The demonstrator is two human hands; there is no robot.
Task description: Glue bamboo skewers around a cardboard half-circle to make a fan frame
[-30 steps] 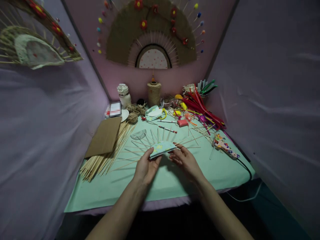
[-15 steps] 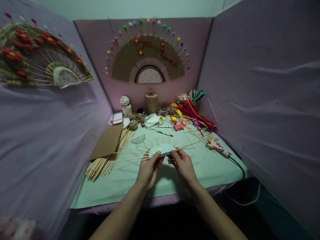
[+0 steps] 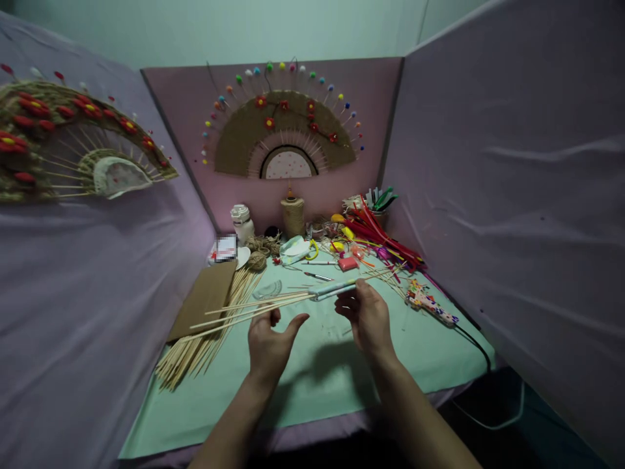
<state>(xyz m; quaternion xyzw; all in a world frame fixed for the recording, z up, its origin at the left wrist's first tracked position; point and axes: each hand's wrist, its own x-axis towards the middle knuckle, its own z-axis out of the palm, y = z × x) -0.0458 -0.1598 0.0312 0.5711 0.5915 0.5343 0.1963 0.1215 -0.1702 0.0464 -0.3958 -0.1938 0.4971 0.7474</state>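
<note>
My right hand [image 3: 368, 316] pinches the right end of a half-round, pale green patterned piece [image 3: 332, 289], which is now seen nearly edge-on above the table. Thin wooden sticks [image 3: 249, 315] stick out of it to the left and pass over my left hand. My left hand [image 3: 271, 339] is under these sticks with its thumb stretched out and apart from the fingers; its fingertips are partly hidden behind the sticks. A clear protractor [image 3: 267, 290] lies on the table behind the sticks.
Brown cardboard [image 3: 208, 296] and a bundle of sticks [image 3: 183, 358] lie at left. A glue gun [image 3: 432, 306] with a cord is at right. Twine [image 3: 293, 217], a jar [image 3: 243, 223], a pen [image 3: 318, 277] and red pipe cleaners [image 3: 378, 228] are further back. Decorated fans [image 3: 288, 133] hang on the panels.
The half-round piece has tipped from face-up to nearly edge-on. My left hand has let go of its edge and moved left and down, its thumb spreading. The camera view has tilted upward.
</note>
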